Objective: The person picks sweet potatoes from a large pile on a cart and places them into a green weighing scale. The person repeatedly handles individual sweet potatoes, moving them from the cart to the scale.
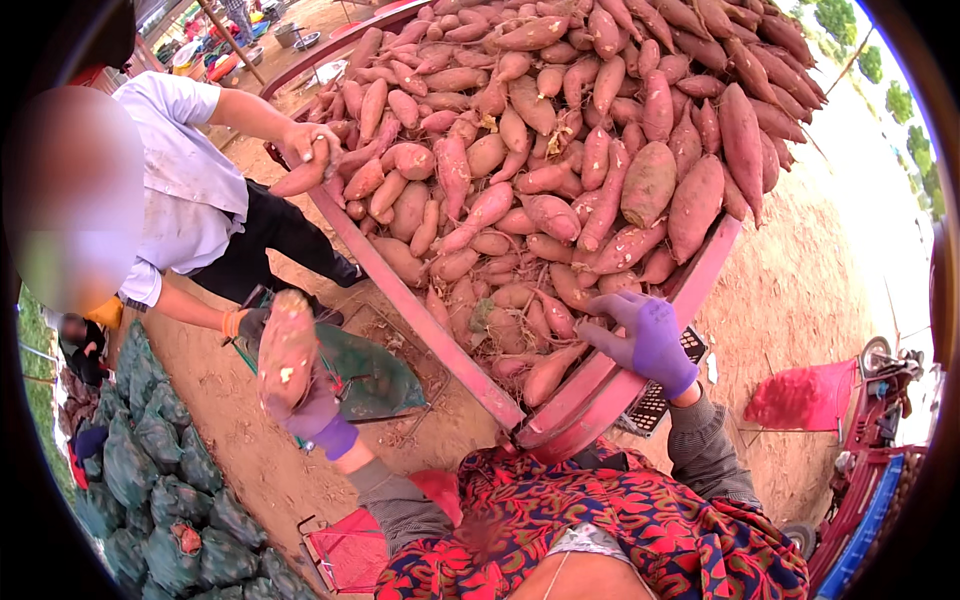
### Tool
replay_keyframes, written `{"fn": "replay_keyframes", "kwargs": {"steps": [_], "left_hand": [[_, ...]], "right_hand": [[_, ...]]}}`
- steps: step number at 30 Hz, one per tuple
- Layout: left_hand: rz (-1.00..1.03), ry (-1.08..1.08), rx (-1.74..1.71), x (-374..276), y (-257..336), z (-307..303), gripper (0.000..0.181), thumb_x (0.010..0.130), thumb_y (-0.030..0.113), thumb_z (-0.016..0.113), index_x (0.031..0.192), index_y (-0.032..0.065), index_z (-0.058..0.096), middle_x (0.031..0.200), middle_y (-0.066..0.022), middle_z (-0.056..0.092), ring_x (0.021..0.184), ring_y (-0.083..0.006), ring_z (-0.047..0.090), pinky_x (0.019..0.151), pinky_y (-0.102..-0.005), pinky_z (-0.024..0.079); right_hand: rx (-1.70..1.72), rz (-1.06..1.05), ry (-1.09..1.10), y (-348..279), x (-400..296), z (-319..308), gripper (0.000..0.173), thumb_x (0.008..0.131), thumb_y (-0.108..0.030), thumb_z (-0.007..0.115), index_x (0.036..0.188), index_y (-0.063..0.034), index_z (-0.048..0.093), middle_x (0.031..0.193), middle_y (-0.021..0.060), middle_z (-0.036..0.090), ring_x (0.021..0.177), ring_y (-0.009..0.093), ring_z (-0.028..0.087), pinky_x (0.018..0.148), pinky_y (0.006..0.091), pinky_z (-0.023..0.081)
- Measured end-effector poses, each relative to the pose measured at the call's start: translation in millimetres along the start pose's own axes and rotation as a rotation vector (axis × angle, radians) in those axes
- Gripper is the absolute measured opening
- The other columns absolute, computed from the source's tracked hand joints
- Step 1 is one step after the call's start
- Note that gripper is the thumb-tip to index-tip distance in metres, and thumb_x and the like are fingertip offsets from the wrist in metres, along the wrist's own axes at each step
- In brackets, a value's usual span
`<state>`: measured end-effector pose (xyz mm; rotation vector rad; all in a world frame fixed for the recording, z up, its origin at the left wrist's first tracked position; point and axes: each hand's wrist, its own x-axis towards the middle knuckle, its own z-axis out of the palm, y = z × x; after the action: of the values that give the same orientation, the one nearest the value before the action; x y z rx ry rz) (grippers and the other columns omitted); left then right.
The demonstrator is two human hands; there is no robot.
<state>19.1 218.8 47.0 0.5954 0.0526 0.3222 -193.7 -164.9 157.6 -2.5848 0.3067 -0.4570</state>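
My left hand (319, 412), in a purple glove, holds a large sweet potato (288, 351) upright, outside the cart's left side. Gloved in purple too, my right hand (637, 337) is over the near right corner of the cart, its fingers apart and nothing in its grasp. A heap of reddish sweet potatoes (525, 187) fills the metal cart (427, 319); a slender one (553, 375) lies below my right hand's fingers. Beyond my left hand, a green mesh bag (367, 375) hangs from a frame.
A co-worker (187, 165) stands at the left, one hand on a sweet potato (304, 174), the other gloved. Filled green mesh bags (157, 495) are piled lower left. A black plastic crate (660, 397) is under the cart's right side. A red three-wheeled vehicle (862, 495) stands at the right.
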Motion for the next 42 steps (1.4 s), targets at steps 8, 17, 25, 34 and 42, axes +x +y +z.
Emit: {"fn": "replay_keyframes", "kwargs": {"steps": [8, 17, 25, 34, 42], "left_hand": [[0.006, -0.152, 0.793, 13.4, -62.1, -46.9, 0.044, 0.084, 0.014, 0.068, 0.124, -0.0025, 0.058, 0.125, -0.017, 0.058, 0.114, -0.0299, 0.058, 0.095, -0.039, 0.051], [0.112, -1.363, 1.989, -111.3, -238.5, 149.3, 0.092, 0.071, 0.045, 0.08, 0.147, 0.0134, 0.038, 0.139, -0.0262, 0.046, 0.134, -0.0491, 0.039, 0.105, -0.053, 0.041], [-0.044, -1.142, 2.151, -119.4, -275.8, 120.6, 0.074, 0.069, 0.027, 0.079, 0.138, 0.0242, 0.051, 0.154, -0.0243, 0.021, 0.132, -0.0483, 0.041, 0.096, -0.05, 0.048], [-0.677, -0.831, 0.593, -105.9, -225.2, 130.3, 0.054, 0.063, 0.009, 0.073, 0.117, 0.0038, 0.068, 0.149, -0.0235, 0.038, 0.137, -0.032, 0.041, 0.113, -0.0381, 0.034], [0.085, -1.185, 0.998, -173.1, -268.5, 287.0, 0.049, 0.078, 0.038, 0.073, 0.116, 0.007, 0.071, 0.151, -0.0264, 0.036, 0.134, -0.0376, 0.046, 0.108, -0.0429, 0.041]], "right_hand": [[-0.022, 0.01, -0.094, -2.2, 1.4, -4.4, 0.027, 0.08, -0.035, 0.074, 0.091, -0.0101, 0.068, 0.078, 0.0088, 0.064, 0.072, 0.03, 0.065, 0.062, 0.0408, 0.048], [0.073, 0.015, -0.028, 5.2, 2.3, -0.8, 0.028, 0.079, -0.033, 0.076, 0.092, -0.0093, 0.068, 0.078, 0.0087, 0.066, 0.071, 0.028, 0.066, 0.061, 0.0386, 0.048], [0.114, 0.03, -0.04, 3.9, 4.7, -8.5, 0.027, 0.079, -0.028, 0.078, 0.095, -0.008, 0.069, 0.078, 0.0084, 0.067, 0.067, 0.024, 0.066, 0.059, 0.0331, 0.049], [0.185, 0.034, -0.024, 11.7, 6.4, -6.6, 0.029, 0.079, -0.027, 0.077, 0.096, -0.005, 0.069, 0.077, 0.0108, 0.066, 0.068, 0.024, 0.066, 0.059, 0.033, 0.05], [0.268, -0.002, 0.05, 16.8, 1.5, -5.3, 0.028, 0.081, -0.03, 0.074, 0.093, -0.0053, 0.068, 0.077, 0.0114, 0.065, 0.069, 0.03, 0.066, 0.06, 0.0387, 0.05]]}}
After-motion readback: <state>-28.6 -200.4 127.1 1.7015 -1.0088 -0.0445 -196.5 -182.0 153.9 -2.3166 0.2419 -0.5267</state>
